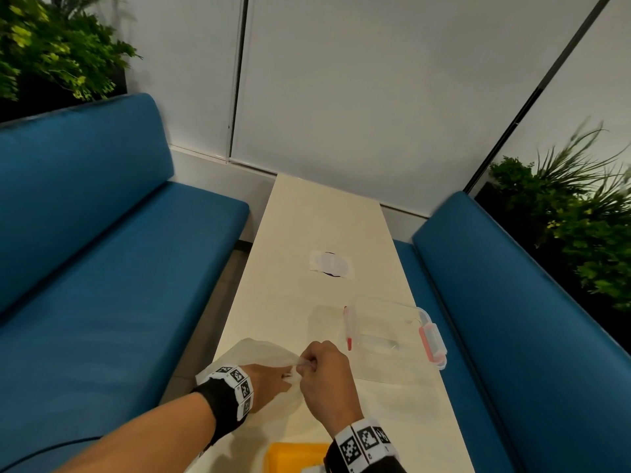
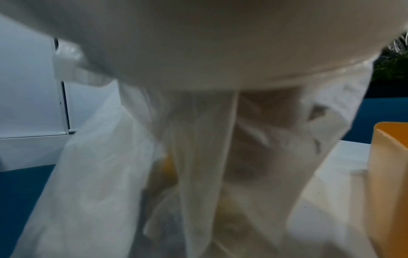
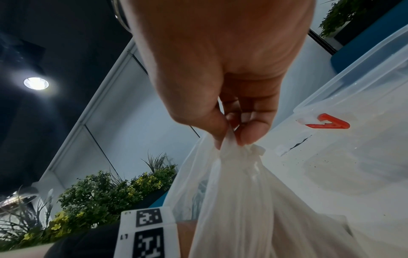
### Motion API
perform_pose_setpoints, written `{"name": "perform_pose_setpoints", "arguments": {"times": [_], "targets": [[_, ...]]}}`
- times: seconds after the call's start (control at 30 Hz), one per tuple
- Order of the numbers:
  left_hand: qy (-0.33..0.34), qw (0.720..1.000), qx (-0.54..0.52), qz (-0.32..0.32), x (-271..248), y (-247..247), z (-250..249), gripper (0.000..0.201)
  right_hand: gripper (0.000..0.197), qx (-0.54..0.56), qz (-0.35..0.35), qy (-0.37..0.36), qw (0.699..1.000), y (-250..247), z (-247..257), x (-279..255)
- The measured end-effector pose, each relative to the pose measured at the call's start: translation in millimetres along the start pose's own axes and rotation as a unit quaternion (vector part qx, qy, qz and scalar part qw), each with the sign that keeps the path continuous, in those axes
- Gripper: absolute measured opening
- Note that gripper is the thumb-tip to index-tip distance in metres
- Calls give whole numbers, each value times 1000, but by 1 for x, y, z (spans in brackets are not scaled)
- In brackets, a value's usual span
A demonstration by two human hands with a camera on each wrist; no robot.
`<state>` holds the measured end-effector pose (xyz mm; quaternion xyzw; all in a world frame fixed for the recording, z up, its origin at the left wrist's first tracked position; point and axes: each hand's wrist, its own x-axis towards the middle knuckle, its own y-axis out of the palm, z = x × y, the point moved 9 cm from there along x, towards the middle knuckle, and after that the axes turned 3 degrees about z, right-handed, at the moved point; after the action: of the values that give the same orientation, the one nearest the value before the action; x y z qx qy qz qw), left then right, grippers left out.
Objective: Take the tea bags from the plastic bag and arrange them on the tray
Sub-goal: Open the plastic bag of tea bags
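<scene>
A translucent white plastic bag (image 1: 259,353) lies on the near left part of the cream table (image 1: 317,220). My right hand (image 1: 304,365) pinches the bag's gathered top between thumb and fingers, as the right wrist view shows (image 3: 232,137). My left hand (image 1: 290,375) meets it at the same bunch of film and grips the bag, its fingers mostly hidden. Dim yellow and dark shapes (image 2: 167,167) show through the bag (image 2: 99,174). An orange tray (image 1: 293,454) sits at the table's near edge, to the right of the bag (image 2: 388,174).
A clear plastic box (image 1: 386,326) with red latches (image 3: 326,122) stands right of the hands. A white and purple sticker (image 1: 330,264) lies mid-table. Blue benches (image 1: 102,268) flank the narrow table on both sides, with plants (image 1: 580,227) behind them.
</scene>
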<state>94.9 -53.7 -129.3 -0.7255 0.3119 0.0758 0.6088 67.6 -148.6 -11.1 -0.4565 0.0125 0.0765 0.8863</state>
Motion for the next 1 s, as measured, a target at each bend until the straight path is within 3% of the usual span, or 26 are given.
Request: {"name": "perform_pose_setpoints", "arguments": {"times": [0.17, 0.27, 0.37, 0.43, 0.47, 0.73, 0.83, 0.93, 1.0], "targets": [[-15, 997, -56, 40, 7, 22, 11, 43, 20, 7, -1, 4, 1000, 1, 2, -2], [-18, 997, -79, -15, 10, 12, 9, 21, 20, 9, -5, 9, 1000, 0, 3, -2], [-20, 992, -127, 19, 11, 20, 13, 22, 18, 14, -1, 2, 1000, -1, 7, -3], [7, 990, -133, 36, 13, 27, 15, 41, 16, 16, 0, -3, 1000, -2, 10, -3], [5, 991, -133, 32, 15, 29, 18, 45, 15, 18, -1, -4, 1000, -2, 11, -3], [-47, 985, -163, -37, 30, 29, 32, 6, 18, 12, -8, 0, 1000, 2, 12, 2], [-46, 980, -185, -52, 24, 22, 34, 8, 15, 18, -10, -3, 1000, 1, 13, 3], [-10, 978, -198, -70, 8, 8, 26, 23, 14, 28, -19, 1, 999, -1, 10, 7], [-9, 971, -215, -108, 0, -5, 27, 21, 15, 31, -21, 7, 999, -2, 7, 10]]}}
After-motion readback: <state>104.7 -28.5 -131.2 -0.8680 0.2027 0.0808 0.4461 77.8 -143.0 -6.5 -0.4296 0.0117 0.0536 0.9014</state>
